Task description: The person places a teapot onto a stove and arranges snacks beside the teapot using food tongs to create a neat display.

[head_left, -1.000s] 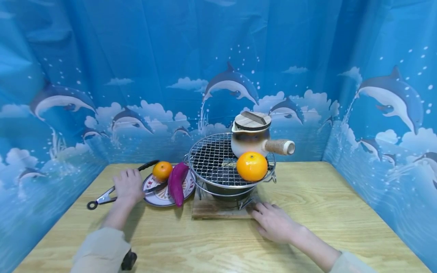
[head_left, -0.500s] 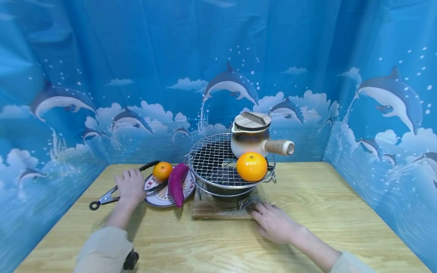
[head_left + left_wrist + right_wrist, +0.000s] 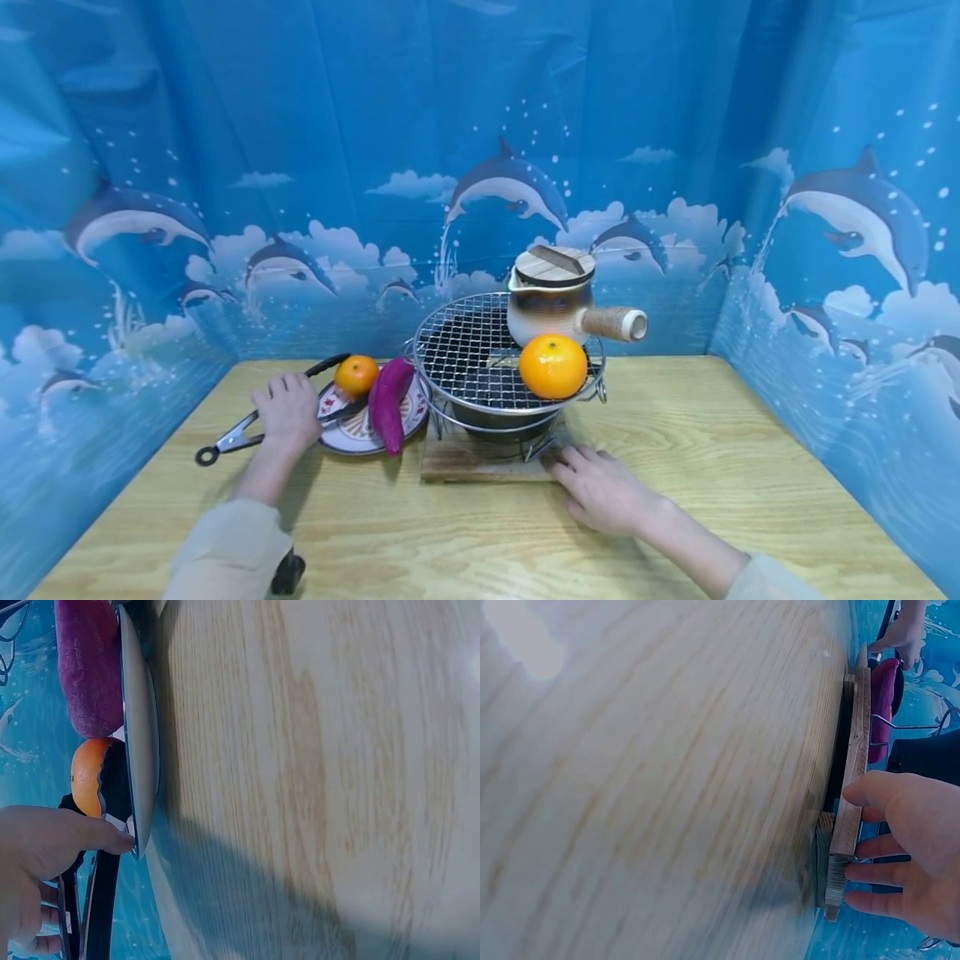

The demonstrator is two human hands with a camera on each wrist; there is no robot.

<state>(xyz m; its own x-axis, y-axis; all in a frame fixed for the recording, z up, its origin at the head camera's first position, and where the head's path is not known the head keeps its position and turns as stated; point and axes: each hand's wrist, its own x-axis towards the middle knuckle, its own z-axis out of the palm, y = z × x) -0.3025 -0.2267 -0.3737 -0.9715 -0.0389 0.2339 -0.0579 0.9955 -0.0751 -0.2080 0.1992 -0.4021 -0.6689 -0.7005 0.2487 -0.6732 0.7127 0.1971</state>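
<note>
My left hand [image 3: 288, 412] grips a pair of black and silver tongs [image 3: 235, 435] at the table's left. The tongs' arms reach over the patterned plate [image 3: 351, 440], one on each side of a small orange mandarin [image 3: 357, 376]. Next to that fruit lies a purple sweet potato [image 3: 388, 404], its tip over the plate's front rim. Far to the right, my right hand [image 3: 603, 492] rests at the front right corner of a wooden board [image 3: 480, 468]. In the right wrist view its thumb touches the board's edge [image 3: 849, 817], fingers extended along the end.
A round grill with a wire mesh [image 3: 465, 346] stands on the board. On the mesh sit a clay teapot [image 3: 547, 312] with a wooden lid and a larger orange [image 3: 553, 367]; the pot's handle [image 3: 615, 323] juts right. A dolphin-print curtain [image 3: 360, 167] surrounds the table.
My left hand and the tongs have shifted slightly to the right since the first frame, then stayed nearly still. The right hand, grill and fruit look the same.
</note>
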